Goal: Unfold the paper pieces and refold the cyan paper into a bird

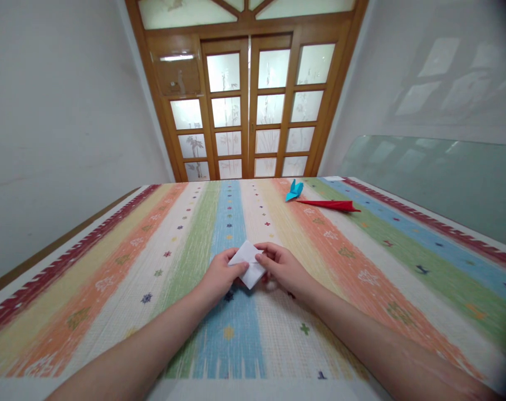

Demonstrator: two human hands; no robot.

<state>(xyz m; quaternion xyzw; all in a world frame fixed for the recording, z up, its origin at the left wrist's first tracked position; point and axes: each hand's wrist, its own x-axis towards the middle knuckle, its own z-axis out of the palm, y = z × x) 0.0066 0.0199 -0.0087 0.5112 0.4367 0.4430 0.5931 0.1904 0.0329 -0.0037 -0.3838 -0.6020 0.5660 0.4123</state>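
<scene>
Just below the middle of the frame, a small folded white paper (247, 264) sits between both hands above the striped desk (361, 278). The left hand (221, 277) pinches its left edge, fingers (236, 269) closed on it from the side. The right hand (284, 268) grips the right edge, fingers (264, 257) curled shut over the top. Toward the upper right, well apart, lie a blue paper figure (294, 190) and a red paper plane (332, 205).

Blue origami (294, 190), red paper plane (330, 205).
</scene>
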